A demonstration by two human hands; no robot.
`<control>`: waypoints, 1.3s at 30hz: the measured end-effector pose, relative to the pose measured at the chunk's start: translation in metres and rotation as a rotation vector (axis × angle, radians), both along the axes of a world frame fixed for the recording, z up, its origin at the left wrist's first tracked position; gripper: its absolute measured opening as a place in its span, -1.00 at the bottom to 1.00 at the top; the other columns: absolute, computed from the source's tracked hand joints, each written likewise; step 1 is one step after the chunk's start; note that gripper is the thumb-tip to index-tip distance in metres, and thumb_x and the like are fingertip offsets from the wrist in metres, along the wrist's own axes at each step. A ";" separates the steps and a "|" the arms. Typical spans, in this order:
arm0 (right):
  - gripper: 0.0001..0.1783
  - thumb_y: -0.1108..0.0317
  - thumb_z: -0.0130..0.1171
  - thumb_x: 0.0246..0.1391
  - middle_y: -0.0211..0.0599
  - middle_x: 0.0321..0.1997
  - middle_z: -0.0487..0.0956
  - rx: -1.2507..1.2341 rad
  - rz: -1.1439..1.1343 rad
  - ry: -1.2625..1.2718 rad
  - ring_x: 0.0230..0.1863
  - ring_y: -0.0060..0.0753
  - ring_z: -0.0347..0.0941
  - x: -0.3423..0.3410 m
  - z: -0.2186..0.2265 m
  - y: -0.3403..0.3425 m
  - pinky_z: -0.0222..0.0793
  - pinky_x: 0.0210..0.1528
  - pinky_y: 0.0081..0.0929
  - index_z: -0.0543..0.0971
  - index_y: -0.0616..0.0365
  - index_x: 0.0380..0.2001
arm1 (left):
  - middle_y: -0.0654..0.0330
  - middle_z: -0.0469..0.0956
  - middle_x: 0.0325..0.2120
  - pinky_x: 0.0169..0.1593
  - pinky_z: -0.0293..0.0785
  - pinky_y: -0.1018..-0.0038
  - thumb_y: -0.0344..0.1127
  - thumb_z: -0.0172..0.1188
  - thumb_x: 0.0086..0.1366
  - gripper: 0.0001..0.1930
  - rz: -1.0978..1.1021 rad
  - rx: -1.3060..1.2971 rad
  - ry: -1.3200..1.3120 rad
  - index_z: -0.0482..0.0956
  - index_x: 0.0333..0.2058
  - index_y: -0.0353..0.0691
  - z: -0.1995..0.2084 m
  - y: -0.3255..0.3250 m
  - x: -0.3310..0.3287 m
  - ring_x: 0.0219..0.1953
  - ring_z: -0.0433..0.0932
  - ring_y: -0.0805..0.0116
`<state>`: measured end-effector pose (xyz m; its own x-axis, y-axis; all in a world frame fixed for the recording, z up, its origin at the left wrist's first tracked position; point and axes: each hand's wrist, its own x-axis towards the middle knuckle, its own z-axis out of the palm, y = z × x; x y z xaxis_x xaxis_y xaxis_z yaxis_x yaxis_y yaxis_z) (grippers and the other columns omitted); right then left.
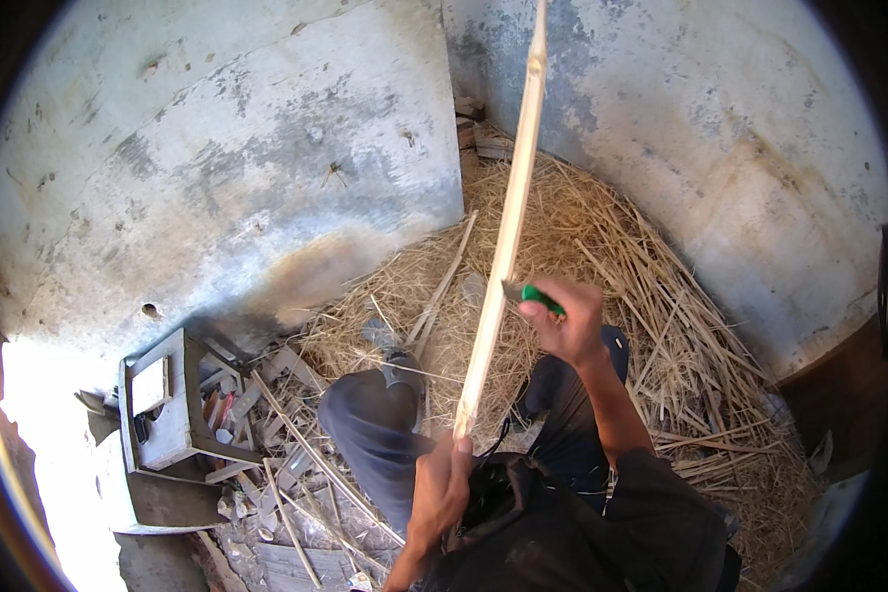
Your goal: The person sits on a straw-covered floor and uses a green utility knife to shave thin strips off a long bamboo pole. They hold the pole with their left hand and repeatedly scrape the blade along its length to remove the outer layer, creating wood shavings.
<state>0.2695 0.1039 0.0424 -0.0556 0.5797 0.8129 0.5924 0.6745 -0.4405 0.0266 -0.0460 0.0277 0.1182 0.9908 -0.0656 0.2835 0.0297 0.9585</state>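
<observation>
A long pale strip of split bamboo (508,232) slants up and away from my lap, with knots near its far end. My left hand (441,490) is closed around its near end, by my thigh. In my right hand (572,321) is a knife with a green handle (542,297), fingers wrapped round it. The short dark blade lies against the right edge of the bamboo, about halfway along. Part of the handle is hidden by my fingers.
Straw-like shavings and thin bamboo strips (676,335) heap up against the walls (760,178) ahead and right. To the left, a wooden box (168,405) lies among scraps. Loose sticks (316,454) cross the floor beside my left knee (370,424).
</observation>
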 end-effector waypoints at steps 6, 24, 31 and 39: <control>-0.55 -0.02 0.28 0.34 -0.31 -0.58 0.60 -0.064 -0.084 0.025 -0.61 -0.50 0.52 0.039 -0.001 0.030 0.33 -0.58 -0.47 0.71 0.22 -0.27 | 0.11 0.44 -0.56 -0.33 0.35 0.34 -0.14 -0.06 0.62 -0.62 -0.049 -0.034 0.000 0.55 -0.12 -0.40 -0.012 -0.011 -0.013 -0.47 0.35 0.39; -0.61 0.03 0.48 0.11 -0.31 -0.54 0.64 -0.043 0.372 -0.118 -0.61 -0.29 0.58 -0.047 -0.019 -0.040 0.46 -0.53 -0.37 0.72 0.18 -0.34 | 0.32 0.44 -0.53 -0.36 0.28 0.49 -0.18 -0.08 0.64 -0.63 0.074 0.120 -0.050 0.56 0.06 -0.39 0.012 0.017 0.000 -0.41 0.32 0.61; -0.61 0.01 0.49 0.09 -0.38 -0.60 0.58 0.013 0.352 -0.113 -0.67 -0.33 0.49 -0.049 -0.012 -0.039 0.36 -0.59 -0.40 0.72 0.15 -0.35 | 0.22 0.45 -0.57 -0.38 0.34 0.42 -0.23 -0.05 0.62 -0.66 0.107 0.144 0.029 0.56 0.08 -0.38 0.015 0.017 0.003 -0.45 0.35 0.58; -0.63 -0.01 0.51 0.06 -0.43 -0.57 0.61 0.031 0.295 -0.156 -0.66 -0.38 0.50 -0.047 -0.006 -0.040 0.37 -0.58 -0.43 0.73 0.09 -0.35 | 0.20 0.44 -0.58 -0.38 0.33 0.42 -0.22 -0.07 0.62 -0.62 0.091 0.109 0.037 0.55 0.10 -0.42 0.020 0.016 0.003 -0.46 0.35 0.55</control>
<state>0.2226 0.0641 0.0367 -0.3424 0.4952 0.7985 0.4281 0.8387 -0.3365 0.0291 -0.0302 0.0481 0.0269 0.9988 0.0405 0.3192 -0.0469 0.9465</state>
